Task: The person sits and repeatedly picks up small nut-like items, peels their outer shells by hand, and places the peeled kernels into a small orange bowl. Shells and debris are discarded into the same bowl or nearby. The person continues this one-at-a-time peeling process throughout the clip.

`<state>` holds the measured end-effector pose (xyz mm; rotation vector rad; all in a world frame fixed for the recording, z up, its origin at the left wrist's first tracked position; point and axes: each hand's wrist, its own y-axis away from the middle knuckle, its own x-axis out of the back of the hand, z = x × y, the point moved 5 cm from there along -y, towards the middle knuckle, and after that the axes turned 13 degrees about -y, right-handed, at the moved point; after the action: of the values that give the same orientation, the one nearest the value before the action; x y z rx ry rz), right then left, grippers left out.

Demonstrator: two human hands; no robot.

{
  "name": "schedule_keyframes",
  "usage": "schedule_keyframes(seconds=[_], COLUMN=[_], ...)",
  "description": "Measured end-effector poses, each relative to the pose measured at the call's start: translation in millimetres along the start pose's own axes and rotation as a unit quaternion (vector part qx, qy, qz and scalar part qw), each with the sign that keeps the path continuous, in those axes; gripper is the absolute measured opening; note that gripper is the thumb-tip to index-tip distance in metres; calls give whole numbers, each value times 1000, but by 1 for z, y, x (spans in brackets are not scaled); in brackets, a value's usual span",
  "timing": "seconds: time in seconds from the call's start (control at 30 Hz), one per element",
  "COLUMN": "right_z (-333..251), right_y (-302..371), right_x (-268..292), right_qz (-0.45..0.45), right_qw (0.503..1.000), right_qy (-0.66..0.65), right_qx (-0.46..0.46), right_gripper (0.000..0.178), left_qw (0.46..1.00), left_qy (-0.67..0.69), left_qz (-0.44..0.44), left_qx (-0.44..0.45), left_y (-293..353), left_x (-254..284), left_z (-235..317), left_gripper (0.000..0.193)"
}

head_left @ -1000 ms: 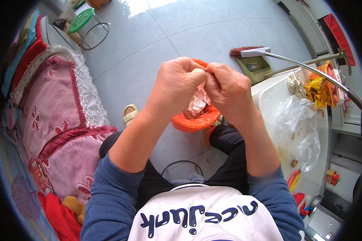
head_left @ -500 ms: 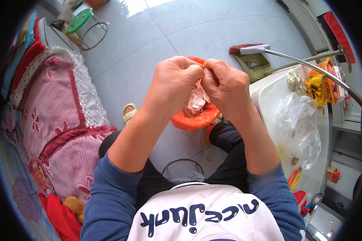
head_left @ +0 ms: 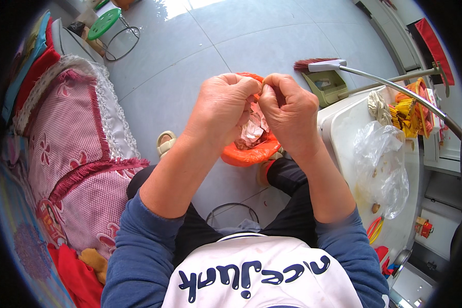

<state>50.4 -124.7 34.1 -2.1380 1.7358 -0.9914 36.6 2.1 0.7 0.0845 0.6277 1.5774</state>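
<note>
Pinched tight at thumb and forefinger, my left hand (head_left: pixel 223 105) and right hand (head_left: pixel 292 110) were nearly tip to tip; whether they grasped anything small, I could not tell. Below them gaped the orange bag (head_left: pixel 249 156), crumpled pinkish scraps (head_left: pixel 252 132) inside, its rim near my right leg (head_left: pixel 291 178).

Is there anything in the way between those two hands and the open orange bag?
Nothing visible. The left hand and right hand hide part of the orange bag, with no other object seen between. Crumpled scraps lie inside the bag. Anything directly behind the hands is hidden.
</note>
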Motion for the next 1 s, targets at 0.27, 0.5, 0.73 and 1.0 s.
schedule_keyframes(seconds=[0.27, 0.5, 0.73, 1.0], right_z=[6, 5, -41, -142], right_y=[4, -2, -17, -9], right_x=[2, 5, 46, 50], right_qz=[33, 26, -22, -364], right_qw=[998, 999, 958, 727], right_qy=[-21, -7, -265, -582], right_qx=[-47, -32, -106, -6], right_gripper=[2, 5, 7, 9], left_qw=[1000, 999, 999, 1000], left_qy=[16, 17, 11, 24], left_qz=[3, 31, 28, -6], left_qx=[-5, -10, -17, 1], left_y=[2, 3, 3, -4], left_x=[-2, 0, 1, -1], left_z=[2, 3, 4, -5], left_gripper=[9, 11, 15, 24])
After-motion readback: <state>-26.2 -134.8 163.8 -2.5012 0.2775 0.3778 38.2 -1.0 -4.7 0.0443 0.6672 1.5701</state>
